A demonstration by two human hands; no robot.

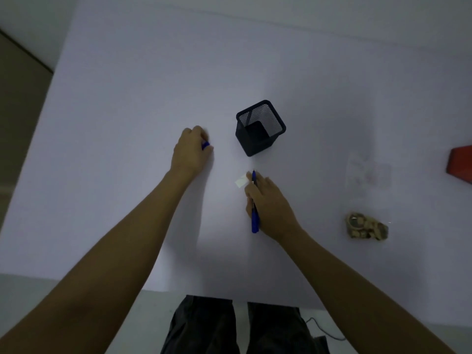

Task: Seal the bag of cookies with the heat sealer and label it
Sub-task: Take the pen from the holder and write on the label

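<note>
Down at the bottom of the frame, dark trousers (pixel 204 325) at the near edge of the pale white surface (pixel 127 213), two bare forearms reaching up into the middle. Right hand (pixel 268 205), just right of centre, fingers curled round a slim blue pen (pixel 255 221), its tip aimed at a small white rectangular label (pixel 240 182) lying flat on the surface, just under the fingertips. Whether the tip is touching the paper I can't tell. This looks like the labelling step, writing about to start or under way. To do it well: pin that little slip with a fingertip so it doesn't skate, keep the strokes short and light, let the ink dry before lifting. Off at lower right, well apart from both hands, sits the clear bag of pale brown cookies (pixel 366 227), lumpy and lying on its side; if its mouth is sealed I can't make out. Left of centre, the left hand (pixel 191 149) is closed round a small blue pen cap (pixel 205 145), knuckles resting on the surface. A little farther up, a square black wire-mesh pen holder (pixel 260 127) stands upright between the hands and beyond them. At the far right edge, a red block-shaped object (pixel 461 162), cut off by the frame, possibly the heat sealer.
</note>
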